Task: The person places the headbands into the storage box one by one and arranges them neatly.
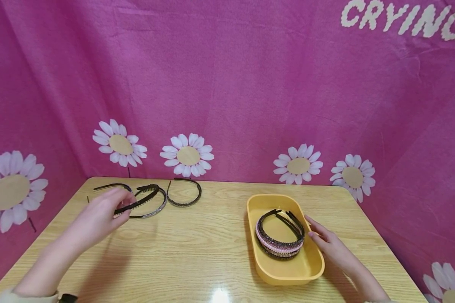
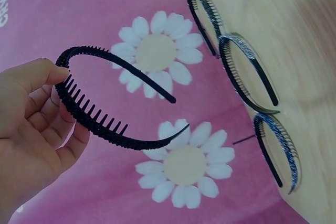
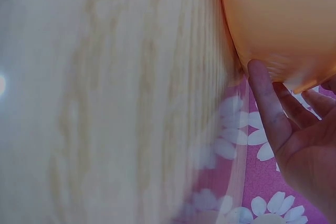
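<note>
L hand is up over the far L part of the tabletop, thumb & fingers pinching a black headband on its curve; its inner teeth show & both ends hang free, pointing away from the palm. Below/beyond it, 3 more headbands lie on the tabletop: a silver headband in the middle, a blue-glitter headband on the far L, partly behind the hand in the head view, & a dark-glitter headband just R of the silver one.

R hand is open, fingers fairly straight, touching the R side of a yellow tub, w/ thumb near the rim. Tub sits upright on the R half of the tabletop, w/ a stack of headbands inside, black ones plus a pink one, nearer its L wall. Pink cloth w/ white daisies hangs behind.
</note>
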Demonstrator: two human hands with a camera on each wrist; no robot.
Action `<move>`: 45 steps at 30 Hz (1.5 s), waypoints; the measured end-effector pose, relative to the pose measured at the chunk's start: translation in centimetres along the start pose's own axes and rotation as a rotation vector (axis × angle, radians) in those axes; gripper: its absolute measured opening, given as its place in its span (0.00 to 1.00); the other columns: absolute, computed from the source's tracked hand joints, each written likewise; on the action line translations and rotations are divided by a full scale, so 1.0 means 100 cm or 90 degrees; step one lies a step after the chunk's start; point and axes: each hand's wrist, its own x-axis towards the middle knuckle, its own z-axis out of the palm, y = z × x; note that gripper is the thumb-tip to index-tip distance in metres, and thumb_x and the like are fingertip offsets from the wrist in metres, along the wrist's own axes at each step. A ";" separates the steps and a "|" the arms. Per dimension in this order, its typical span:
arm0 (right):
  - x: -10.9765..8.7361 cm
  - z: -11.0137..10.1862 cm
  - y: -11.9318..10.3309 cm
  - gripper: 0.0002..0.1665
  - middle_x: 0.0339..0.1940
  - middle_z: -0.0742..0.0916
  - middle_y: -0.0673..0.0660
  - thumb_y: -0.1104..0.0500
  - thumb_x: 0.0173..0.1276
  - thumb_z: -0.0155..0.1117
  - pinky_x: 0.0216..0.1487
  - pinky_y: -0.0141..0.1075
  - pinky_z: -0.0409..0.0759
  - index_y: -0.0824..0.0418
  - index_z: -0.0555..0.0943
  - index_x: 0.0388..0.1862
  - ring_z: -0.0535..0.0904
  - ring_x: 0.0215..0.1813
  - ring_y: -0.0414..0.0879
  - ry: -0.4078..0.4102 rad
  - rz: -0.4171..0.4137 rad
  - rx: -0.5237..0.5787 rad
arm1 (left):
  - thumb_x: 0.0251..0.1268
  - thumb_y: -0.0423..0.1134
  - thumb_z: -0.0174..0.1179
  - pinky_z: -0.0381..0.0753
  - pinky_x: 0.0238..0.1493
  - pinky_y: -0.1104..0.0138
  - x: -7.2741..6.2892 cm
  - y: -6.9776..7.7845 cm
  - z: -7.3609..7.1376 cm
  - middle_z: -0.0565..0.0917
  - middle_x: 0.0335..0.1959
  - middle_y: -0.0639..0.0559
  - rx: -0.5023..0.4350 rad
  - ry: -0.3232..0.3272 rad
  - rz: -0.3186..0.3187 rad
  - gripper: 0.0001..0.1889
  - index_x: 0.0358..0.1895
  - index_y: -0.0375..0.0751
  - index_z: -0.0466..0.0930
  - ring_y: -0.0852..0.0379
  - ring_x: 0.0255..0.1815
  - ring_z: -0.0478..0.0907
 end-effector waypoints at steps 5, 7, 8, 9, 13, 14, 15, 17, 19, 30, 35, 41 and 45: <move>0.000 0.000 0.001 0.30 0.66 0.68 0.74 0.55 0.75 0.48 0.56 0.21 0.65 0.63 0.59 0.72 0.62 0.68 0.66 0.001 -0.006 -0.002 | 0.44 0.26 0.67 0.79 0.33 0.61 0.006 0.012 -0.002 0.78 0.31 0.56 0.001 0.007 0.003 0.14 0.36 0.43 0.78 0.59 0.32 0.74; 0.000 0.000 0.001 0.30 0.67 0.68 0.74 0.55 0.75 0.48 0.56 0.21 0.64 0.63 0.59 0.72 0.62 0.68 0.66 0.000 -0.009 0.004 | 0.44 0.26 0.67 0.79 0.33 0.61 0.009 0.017 -0.002 0.79 0.32 0.55 0.003 0.016 0.009 0.14 0.36 0.42 0.78 0.58 0.33 0.74; 0.000 0.000 0.002 0.30 0.67 0.68 0.74 0.55 0.75 0.48 0.56 0.21 0.64 0.63 0.59 0.72 0.62 0.68 0.66 0.000 -0.011 0.005 | 0.44 0.26 0.67 0.79 0.33 0.60 0.011 0.019 -0.002 0.79 0.32 0.55 0.005 0.022 0.013 0.14 0.36 0.42 0.78 0.58 0.33 0.74; 0.000 0.001 0.002 0.30 0.67 0.68 0.74 0.55 0.75 0.48 0.56 0.21 0.64 0.63 0.59 0.72 0.61 0.68 0.67 0.000 -0.011 0.007 | 0.45 0.26 0.67 0.79 0.33 0.60 0.012 0.022 -0.003 0.79 0.33 0.54 0.005 0.025 0.015 0.14 0.36 0.42 0.78 0.58 0.33 0.74; 0.000 0.001 0.004 0.31 0.67 0.68 0.74 0.55 0.75 0.47 0.56 0.21 0.64 0.63 0.58 0.73 0.61 0.68 0.67 -0.003 -0.012 0.008 | 0.45 0.26 0.67 0.79 0.32 0.61 0.018 0.029 -0.004 0.79 0.33 0.55 0.002 0.041 0.027 0.14 0.37 0.43 0.78 0.57 0.34 0.75; 0.000 0.001 0.004 0.31 0.67 0.68 0.74 0.55 0.75 0.47 0.56 0.21 0.65 0.63 0.58 0.73 0.61 0.68 0.66 -0.003 -0.010 0.007 | 0.46 0.26 0.66 0.79 0.32 0.61 0.020 0.031 -0.004 0.78 0.33 0.55 0.000 0.046 0.032 0.14 0.37 0.42 0.78 0.57 0.34 0.75; 0.000 0.001 0.005 0.31 0.67 0.68 0.73 0.54 0.75 0.48 0.56 0.21 0.65 0.63 0.58 0.73 0.61 0.67 0.66 -0.004 -0.009 0.008 | 0.46 0.26 0.66 0.79 0.32 0.62 0.022 0.033 -0.005 0.78 0.33 0.55 -0.003 0.050 0.038 0.14 0.37 0.42 0.78 0.57 0.34 0.75; 0.000 0.001 0.005 0.31 0.67 0.68 0.73 0.54 0.75 0.48 0.56 0.21 0.65 0.63 0.58 0.73 0.62 0.67 0.65 -0.005 -0.008 0.007 | 0.46 0.25 0.66 0.79 0.31 0.63 0.025 0.036 -0.005 0.77 0.32 0.55 -0.006 0.063 0.051 0.14 0.37 0.42 0.77 0.58 0.34 0.75; 0.000 0.001 0.005 0.31 0.67 0.69 0.72 0.54 0.75 0.48 0.56 0.22 0.65 0.62 0.58 0.73 0.62 0.67 0.64 -0.004 -0.005 0.007 | 0.45 0.25 0.66 0.79 0.31 0.63 0.029 0.040 -0.004 0.77 0.31 0.55 -0.012 0.075 0.064 0.14 0.36 0.41 0.77 0.58 0.33 0.75; -0.001 0.001 0.003 0.31 0.67 0.68 0.73 0.56 0.75 0.48 0.55 0.20 0.65 0.63 0.58 0.73 0.61 0.68 0.66 -0.007 -0.012 0.033 | 0.43 0.23 0.67 0.79 0.35 0.65 0.045 0.058 0.002 0.79 0.34 0.53 -0.055 0.136 0.142 0.15 0.36 0.38 0.77 0.59 0.36 0.74; 0.001 0.001 0.001 0.31 0.65 0.70 0.74 0.56 0.75 0.48 0.54 0.22 0.67 0.63 0.58 0.73 0.63 0.67 0.66 -0.005 -0.004 0.028 | 0.43 0.22 0.66 0.79 0.38 0.66 0.051 0.067 0.006 0.79 0.33 0.53 -0.072 0.156 0.170 0.15 0.36 0.37 0.77 0.59 0.37 0.74; 0.003 0.002 -0.002 0.30 0.63 0.72 0.73 0.54 0.75 0.49 0.53 0.25 0.69 0.60 0.60 0.73 0.67 0.65 0.64 -0.001 0.015 0.010 | 0.44 0.21 0.66 0.78 0.39 0.66 0.058 0.079 0.016 0.80 0.34 0.53 -0.105 0.175 0.200 0.15 0.36 0.37 0.78 0.59 0.37 0.74; 0.003 0.003 -0.003 0.30 0.61 0.74 0.73 0.56 0.74 0.49 0.51 0.27 0.73 0.61 0.60 0.72 0.68 0.63 0.62 0.000 0.032 0.028 | 0.45 0.22 0.66 0.79 0.41 0.65 0.063 0.088 0.023 0.80 0.35 0.52 -0.122 0.175 0.217 0.14 0.37 0.37 0.78 0.57 0.39 0.75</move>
